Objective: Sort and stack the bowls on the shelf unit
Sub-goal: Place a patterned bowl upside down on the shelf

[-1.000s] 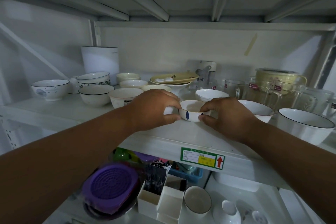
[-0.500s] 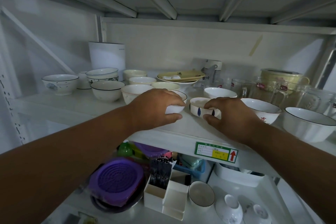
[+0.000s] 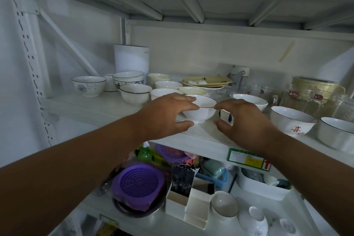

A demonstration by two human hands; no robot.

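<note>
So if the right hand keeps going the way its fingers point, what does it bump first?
Probably the small cup with blue marks; the right hand is almost around it.

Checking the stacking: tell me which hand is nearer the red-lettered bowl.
Right. The right hand sits just left of the red-lettered bowl; the left hand lies farther left.

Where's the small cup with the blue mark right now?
Head view, centre-right of the shelf: the small cup sits behind the right hand, just right of the black-rimmed white bowl.
</note>
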